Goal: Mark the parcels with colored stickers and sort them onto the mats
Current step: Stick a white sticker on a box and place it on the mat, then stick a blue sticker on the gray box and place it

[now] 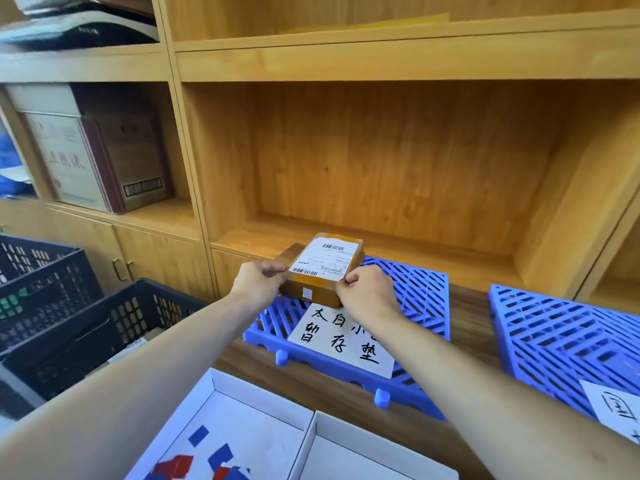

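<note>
Both hands, left (258, 281) and right (367, 292), fingers pinching near corners of brown taped cardboard parcel (320, 271) over labelled blue lattice plastic mat (412, 292) at bench back edge. White sticker on. Lower flat, clear of paper label (341, 337), then release.

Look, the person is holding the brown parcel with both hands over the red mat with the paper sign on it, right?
Almost. The mat is blue, not red, as the head view shows. The rest holds: the left hand and right hand both grip the brown parcel over the mat with the paper sign on it.
</note>
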`<state>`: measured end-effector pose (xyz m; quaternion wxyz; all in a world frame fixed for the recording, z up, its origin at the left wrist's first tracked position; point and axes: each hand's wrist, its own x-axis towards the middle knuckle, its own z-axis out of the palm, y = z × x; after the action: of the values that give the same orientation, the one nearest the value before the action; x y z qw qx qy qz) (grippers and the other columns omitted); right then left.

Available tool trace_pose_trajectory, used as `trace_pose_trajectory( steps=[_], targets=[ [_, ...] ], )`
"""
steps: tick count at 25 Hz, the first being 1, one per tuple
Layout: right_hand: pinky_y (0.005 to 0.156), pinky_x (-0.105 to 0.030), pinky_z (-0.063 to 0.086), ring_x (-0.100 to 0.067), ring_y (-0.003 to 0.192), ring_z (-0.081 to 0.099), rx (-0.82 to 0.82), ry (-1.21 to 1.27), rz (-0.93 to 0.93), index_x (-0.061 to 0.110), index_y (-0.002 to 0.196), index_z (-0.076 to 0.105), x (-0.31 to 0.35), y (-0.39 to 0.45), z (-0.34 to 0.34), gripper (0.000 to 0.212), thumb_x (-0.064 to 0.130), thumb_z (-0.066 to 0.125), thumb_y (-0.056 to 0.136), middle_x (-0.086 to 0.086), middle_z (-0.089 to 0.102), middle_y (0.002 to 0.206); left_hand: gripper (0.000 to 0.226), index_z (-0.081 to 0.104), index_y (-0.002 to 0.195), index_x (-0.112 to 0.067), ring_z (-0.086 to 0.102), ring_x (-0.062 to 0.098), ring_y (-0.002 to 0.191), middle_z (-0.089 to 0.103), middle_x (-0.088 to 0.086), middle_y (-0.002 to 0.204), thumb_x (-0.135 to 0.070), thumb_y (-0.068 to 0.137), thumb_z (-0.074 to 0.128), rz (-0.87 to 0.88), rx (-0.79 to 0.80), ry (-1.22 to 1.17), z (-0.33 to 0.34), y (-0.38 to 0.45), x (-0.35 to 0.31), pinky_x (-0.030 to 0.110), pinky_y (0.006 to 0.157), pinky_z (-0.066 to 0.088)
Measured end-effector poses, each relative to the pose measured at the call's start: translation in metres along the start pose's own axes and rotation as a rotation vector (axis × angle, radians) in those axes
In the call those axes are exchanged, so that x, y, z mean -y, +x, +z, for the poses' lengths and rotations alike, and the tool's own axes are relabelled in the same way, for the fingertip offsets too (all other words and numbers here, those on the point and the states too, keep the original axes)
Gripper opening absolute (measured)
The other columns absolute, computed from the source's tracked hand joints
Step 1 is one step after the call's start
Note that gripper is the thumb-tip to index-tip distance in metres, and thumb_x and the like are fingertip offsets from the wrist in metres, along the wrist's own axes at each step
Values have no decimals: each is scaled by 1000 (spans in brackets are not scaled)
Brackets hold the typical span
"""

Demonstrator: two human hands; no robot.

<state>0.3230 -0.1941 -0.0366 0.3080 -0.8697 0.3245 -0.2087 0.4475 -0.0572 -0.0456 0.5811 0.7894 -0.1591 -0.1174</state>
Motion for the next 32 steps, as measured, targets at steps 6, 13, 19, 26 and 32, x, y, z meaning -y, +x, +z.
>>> trace_pose_trajectory(
  steps=[6, 13, 19, 26, 32],
  targets=[
    [47, -27, 35, -21, 68, 57, 1, -2, -58, 18, 72, 61, 1, -19, -27, 21, 28, 55, 89, 0, 64, 74, 40, 53, 140, -20, 56, 1, 68, 62, -2, 132, -25, 101, 46, 126, -4, 214, -8, -38, -22, 14, 56, 46],
    [99, -39, 46, -25, 130, 50, 76, -390, -293, 21, 139, 51, -5, -75, -84, 45, 41, 45, 99, -1, 53, 142, 47, 39, 149, -32, 27, 24, 148, 28, -6, 162, -40, 102, 42, 291, 157, 524, 5, -107, -62, 50, 120, 22],
    [106, -38, 41, -27, 138, 44, 64, -414, -213, 19, 150, 38, -32, -127, -147, 57, 44, 46, 99, -5, 42, 155, 50, 32, 151, -36, 9, 25, 153, 20, -10, 164, -43, 102, 39, 381, 130, 704, 31, -190, -101, 50, 119, 10],
    [92, -40, 47, -32, 123, 56, -5, -392, -128, 24, 130, 58, -68, -201, -222, 38, 38, 53, 95, -8, 63, 133, 61, 43, 147, -26, 30, 23, 146, 39, -2, 156, -51, 92, 45, 424, 303, 504, 59, -265, -125, 45, 120, 24],
    [106, -42, 44, -28, 134, 48, -79, -370, -78, 23, 149, 42, -97, -247, -277, 56, 42, 51, 98, -3, 51, 148, 61, 43, 146, -34, 31, 25, 145, 35, -2, 158, -56, 89, 42, 490, 341, 499, 77, -322, -149, 49, 118, 28]
  ],
)
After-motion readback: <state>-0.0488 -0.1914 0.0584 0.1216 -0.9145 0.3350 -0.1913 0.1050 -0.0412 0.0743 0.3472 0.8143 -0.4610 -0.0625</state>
